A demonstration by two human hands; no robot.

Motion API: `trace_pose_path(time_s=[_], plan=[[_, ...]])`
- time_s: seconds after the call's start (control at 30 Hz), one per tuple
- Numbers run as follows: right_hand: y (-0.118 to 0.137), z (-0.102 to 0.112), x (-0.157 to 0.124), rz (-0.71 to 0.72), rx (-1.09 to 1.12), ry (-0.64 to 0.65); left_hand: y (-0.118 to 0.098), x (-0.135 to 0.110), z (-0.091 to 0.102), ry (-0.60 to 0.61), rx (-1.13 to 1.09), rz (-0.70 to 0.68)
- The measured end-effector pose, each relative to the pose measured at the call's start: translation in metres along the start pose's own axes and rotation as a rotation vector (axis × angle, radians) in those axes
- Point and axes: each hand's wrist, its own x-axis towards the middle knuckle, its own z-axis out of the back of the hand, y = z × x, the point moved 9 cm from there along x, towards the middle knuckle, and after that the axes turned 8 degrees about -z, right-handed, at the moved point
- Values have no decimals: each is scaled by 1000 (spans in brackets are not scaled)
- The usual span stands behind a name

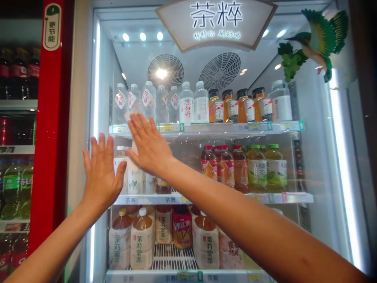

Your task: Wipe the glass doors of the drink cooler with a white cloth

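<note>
My left hand (101, 173) is raised with its fingers spread, over the left edge of a lit drinks fridge (97, 98). Higher and further right, my right hand (150, 147) is stretched out flat, with its fingers pointing up and left. Both hands are free of any object. Whether the palms touch the fridge's glass front, I cannot tell. Behind the right hand's fingertips stand clear water bottles (147, 98) on the top shelf. White-labelled bottles (134, 182) on the middle shelf show between the hands, partly hidden.
Amber bottles with black caps (229, 108) stand on the top shelf. Red-capped tea bottles (226, 165) and green-capped ones (257, 169) sit below. Jasmine tea bottles (141, 239) fill part of the lower shelf. A red cabinet frame (48, 129) borders the fridge on the left.
</note>
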Motion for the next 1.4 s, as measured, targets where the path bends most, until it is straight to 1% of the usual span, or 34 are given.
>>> trace_pose_path(time_s=[0.03,0.07,0.1,0.13,0.17,0.2,0.3,0.33,0.37,0.4,0.43,0.47,0.53,0.57,0.6,0.63,0.67,0.73,0.77,0.8,0.83,0.87,0.93,0.97,1.0,1.03,1.07,1.13,1.17,1.2,1.23,1.27,1.33,1.4], plan=[[21,-2,-5,101,-29,30,5,-4,1,-9,-18,21],[38,-4,-12,198,-53,54,7,-7,1,-7,-30,32],[45,-5,-19,265,-70,70,7,-7,0,6,-38,30],[41,-5,-23,285,-78,73,5,-4,-3,23,-42,18],[25,-4,-25,256,-75,66,0,0,-5,41,-45,-1],[1,-3,-24,194,-64,55,-6,7,-8,55,-44,-24],[-93,2,-24,-72,2,1,-35,32,-14,67,-13,-102],[-118,4,-28,-148,24,-22,-47,40,-15,64,-2,-135],[-136,6,-33,-209,39,-45,-60,46,-16,59,5,-169],[-145,8,-39,-245,44,-65,-73,52,-16,50,5,-197],[-146,9,-46,-249,37,-73,-84,56,-16,40,-3,-221],[-140,9,-52,-219,18,-63,-94,60,-16,31,-18,-237],[-127,6,-64,-89,-41,-5,-112,67,-19,13,-49,-253],[-128,5,-69,-28,-70,29,-120,71,-22,5,-60,-260],[-138,4,-74,-2,-93,54,-129,74,-25,-2,-67,-271],[-157,5,-77,-23,-107,66,-138,78,-29,-7,-71,-283],[-183,8,-80,-91,-112,66,-148,81,-34,-13,-72,-295],[-239,15,-89,-298,-103,35,-169,88,-44,-19,-73,-318],[-259,18,-97,-393,-99,11,-179,91,-49,-18,-74,-330],[-269,19,-108,-451,-101,-10,-189,93,-53,-16,-76,-340],[-269,18,-119,-460,-112,-25,-198,95,-57,-14,-79,-349],[-260,16,-131,-421,-131,-27,-206,96,-60,-15,-83,-360],[-234,8,-152,-253,-172,5,-219,98,-65,-19,-89,-381],[-225,5,-161,-169,-188,32,-225,99,-66,-23,-90,-392],[-225,3,-166,-120,-202,55,-230,100,-67,-27,-90,-404],[-235,3,-168,-118,-215,70,-235,101,-69,-30,-89,-416],[-253,6,-166,-164,-225,72,-239,102,-70,-32,-89,-427],[-300,14,-159,-336,-230,37,-248,105,-73,-35,-91,-450],[-320,19,-158,-421,-221,4,-253,105,-75,-36,-93,-461],[-332,21,-160,-481,-209,-33,-257,105,-76,-37,-96,-469],[-335,22,-167,-505,-198,-65,-261,104,-78,-36,-100,-476],[-330,21,-176,-494,-191,-87,-265,102,-80,-33,-107,-484],[-309,14,-201,-415,-195,-89,-272,98,-84,-27,-119,-497],[-291,7,-222,-325,-205,-49,-280,94,-86,-26,-125,-516]])
